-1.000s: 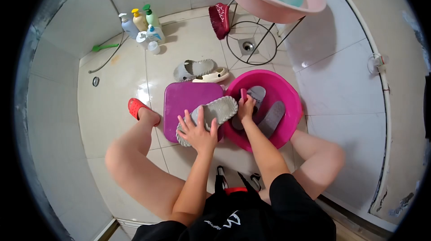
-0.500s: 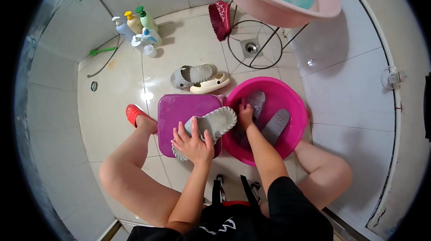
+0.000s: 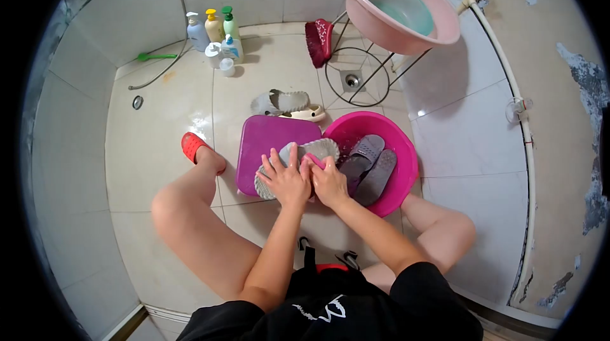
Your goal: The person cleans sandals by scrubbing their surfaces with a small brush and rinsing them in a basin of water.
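On the purple stool (image 3: pixel 272 131) lies a light grey slipper (image 3: pixel 324 146), its sole facing up. My left hand (image 3: pixel 287 179) rests on the slipper with its fingers spread. Close beside it, my right hand (image 3: pixel 329 182) is closed around a pink brush (image 3: pixel 316 161) over the slipper; the brush's working end is mostly hidden. Grey-purple slippers (image 3: pixel 376 178) sit in the magenta basin (image 3: pixel 410 150) to the right of the stool.
Behind the stool are a grey shoe (image 3: pixel 267 103) and a cream clog (image 3: pixel 311 113). Several pump bottles (image 3: pixel 214 28) stand at the back left. A pink basin (image 3: pixel 438 30) is on a metal stand (image 3: pixel 389 80), with a red shoe (image 3: pixel 323 39) beside it.
My right hand has come out of the magenta basin and moved left to the slipper, with the pink brush in it. My left hand stays on the slipper. The view has shifted.
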`<state>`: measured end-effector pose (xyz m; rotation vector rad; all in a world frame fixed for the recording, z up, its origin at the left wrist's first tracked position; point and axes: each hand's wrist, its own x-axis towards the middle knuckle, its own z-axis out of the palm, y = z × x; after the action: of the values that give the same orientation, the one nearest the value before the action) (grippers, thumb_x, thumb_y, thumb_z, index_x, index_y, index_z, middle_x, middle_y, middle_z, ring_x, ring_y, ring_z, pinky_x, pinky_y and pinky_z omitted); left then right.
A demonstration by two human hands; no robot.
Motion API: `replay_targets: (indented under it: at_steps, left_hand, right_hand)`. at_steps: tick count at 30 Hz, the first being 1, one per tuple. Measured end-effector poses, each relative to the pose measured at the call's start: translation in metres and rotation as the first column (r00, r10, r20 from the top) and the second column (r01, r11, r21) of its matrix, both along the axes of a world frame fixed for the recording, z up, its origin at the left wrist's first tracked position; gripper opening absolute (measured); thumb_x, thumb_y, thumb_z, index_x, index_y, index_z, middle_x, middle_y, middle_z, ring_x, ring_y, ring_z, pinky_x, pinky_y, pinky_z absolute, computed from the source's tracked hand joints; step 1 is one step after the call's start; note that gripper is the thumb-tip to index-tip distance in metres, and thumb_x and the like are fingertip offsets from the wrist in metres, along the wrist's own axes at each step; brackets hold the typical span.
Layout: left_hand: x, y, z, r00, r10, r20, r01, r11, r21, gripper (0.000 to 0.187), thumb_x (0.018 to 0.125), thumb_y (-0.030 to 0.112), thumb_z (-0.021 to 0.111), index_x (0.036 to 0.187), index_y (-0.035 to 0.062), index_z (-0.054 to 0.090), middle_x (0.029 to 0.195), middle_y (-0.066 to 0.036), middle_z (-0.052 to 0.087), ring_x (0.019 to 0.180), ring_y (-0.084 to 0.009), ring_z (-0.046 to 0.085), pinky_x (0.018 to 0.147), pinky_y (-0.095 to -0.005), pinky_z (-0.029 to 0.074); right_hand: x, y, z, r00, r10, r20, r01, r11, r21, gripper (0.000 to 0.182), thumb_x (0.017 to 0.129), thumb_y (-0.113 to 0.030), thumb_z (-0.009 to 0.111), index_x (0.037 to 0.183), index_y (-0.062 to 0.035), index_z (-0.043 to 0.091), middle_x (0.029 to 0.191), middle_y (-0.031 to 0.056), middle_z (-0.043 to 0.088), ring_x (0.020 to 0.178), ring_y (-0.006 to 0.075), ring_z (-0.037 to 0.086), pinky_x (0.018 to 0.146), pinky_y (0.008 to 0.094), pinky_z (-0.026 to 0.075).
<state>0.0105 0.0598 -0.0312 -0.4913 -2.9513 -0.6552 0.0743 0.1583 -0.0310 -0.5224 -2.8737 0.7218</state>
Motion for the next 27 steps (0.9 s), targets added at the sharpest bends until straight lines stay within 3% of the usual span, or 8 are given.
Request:
replay_targets:
  at_steps: [5, 9, 11, 13, 17, 21, 24, 27]
  left_hand:
    - [0.003, -0.005, 0.001, 0.998, -0.026, 0.061, 0.024, 0.999, 0.026, 0.049, 0.09, 0.046, 0.047, 0.136, 0.031, 0.046, 0.143, -0.019, 0.033, 0.135, -0.0431, 0.022, 0.103, -0.0676, 0.017]
    - [0.0, -0.014, 0.012, 0.979, -0.097, 0.179, 0.087, 0.994, 0.06, 0.064, 0.083, 0.046, 0.057, 0.142, 0.0294, 0.037, 0.148, -0.021, 0.023, 0.138, -0.0439, 0.014, 0.106, -0.0642, 0.014]
    - [-0.002, -0.022, 0.022, 0.965, -0.147, 0.216, 0.119, 0.984, 0.135, 0.074, 0.077, 0.043, 0.064, 0.143, 0.0293, 0.033, 0.149, -0.021, 0.022, 0.138, -0.0444, 0.014, 0.107, -0.0624, 0.015]
    - [0.0, -0.032, 0.025, 0.946, -0.203, 0.253, 0.152, 0.966, 0.208, 0.086, 0.07, 0.04, 0.072, 0.145, 0.0292, 0.03, 0.15, -0.022, 0.02, 0.138, -0.0448, 0.013, 0.108, -0.0606, 0.015]
    - [0.007, -0.042, 0.002, 0.991, -0.091, 0.096, 0.085, 0.995, 0.059, 0.102, 0.056, 0.024, 0.084, 0.143, 0.0304, 0.032, 0.145, -0.021, 0.029, 0.132, -0.0435, 0.027, 0.105, -0.0578, 0.024]
    - [0.004, -0.045, 0.023, 0.987, -0.108, 0.119, 0.104, 0.994, 0.043, 0.091, 0.057, 0.03, 0.083, 0.138, 0.0339, 0.041, 0.127, -0.015, 0.046, 0.116, -0.0376, 0.043, 0.096, -0.0534, 0.035]
    - [0.0, -0.046, 0.043, 0.903, -0.02, 0.43, -0.089, 0.969, 0.231, 0.077, 0.062, 0.045, 0.078, 0.132, 0.0288, 0.051, 0.119, -0.018, 0.053, 0.114, -0.039, 0.047, 0.094, -0.0507, 0.039]
    - [-0.022, -0.052, -0.009, 0.703, -0.195, 0.684, -0.255, 0.829, 0.498, 0.068, 0.067, 0.044, 0.074, 0.129, 0.0237, 0.055, 0.115, -0.019, 0.06, 0.11, -0.0372, 0.054, 0.094, -0.0454, 0.042]
  right_hand:
    - [-0.009, 0.016, 0.003, 0.923, -0.384, 0.022, 0.38, 0.919, 0.104, 0.038, 0.089, -0.021, 0.054, 0.126, -0.0257, 0.052, 0.097, 0.0151, 0.05, 0.078, 0.035, 0.061, 0.06, 0.0468, 0.05]
    - [0.001, 0.013, -0.008, 0.999, 0.0, -0.04, 0.006, 0.99, 0.142, 0.035, 0.091, -0.025, 0.052, 0.126, -0.0255, 0.054, 0.095, 0.0164, 0.05, 0.076, 0.0359, 0.06, 0.06, 0.0464, 0.05]
    - [-0.014, 0.038, -0.004, 0.951, -0.303, 0.056, 0.293, 0.946, 0.136, 0.035, 0.092, -0.027, 0.051, 0.126, -0.0258, 0.054, 0.096, 0.0175, 0.049, 0.075, 0.0373, 0.06, 0.06, 0.0469, 0.049]
    - [-0.018, 0.025, 0.002, 0.926, -0.376, 0.039, 0.369, 0.922, 0.121, 0.035, 0.092, -0.031, 0.051, 0.127, -0.0269, 0.053, 0.098, 0.0173, 0.048, 0.076, 0.0381, 0.06, 0.062, 0.048, 0.049]
    - [0.004, 0.001, 0.001, 0.994, 0.069, 0.08, -0.072, 0.997, 0.032, 0.033, 0.091, -0.032, 0.051, 0.124, -0.0316, 0.053, 0.099, 0.016, 0.049, 0.079, 0.038, 0.06, 0.07, 0.048, 0.049]
    - [-0.007, 0.027, -0.003, 0.858, -0.514, 0.012, 0.514, 0.857, -0.034, 0.035, 0.094, -0.029, 0.049, 0.128, -0.0254, 0.055, 0.093, 0.0152, 0.052, 0.082, 0.0326, 0.056, 0.074, 0.0416, 0.047]
    - [-0.002, -0.009, 0.022, 0.856, -0.383, -0.348, 0.346, 0.924, -0.164, 0.037, 0.092, -0.021, 0.054, 0.128, -0.0168, 0.056, 0.091, 0.013, 0.049, 0.082, 0.0275, 0.052, 0.076, 0.0369, 0.045]
    - [0.014, -0.057, 0.055, 0.939, -0.058, -0.338, 0.012, 0.991, -0.136, 0.037, 0.088, -0.02, 0.059, 0.125, -0.019, 0.059, 0.091, 0.0123, 0.047, 0.08, 0.0273, 0.055, 0.069, 0.0384, 0.048]
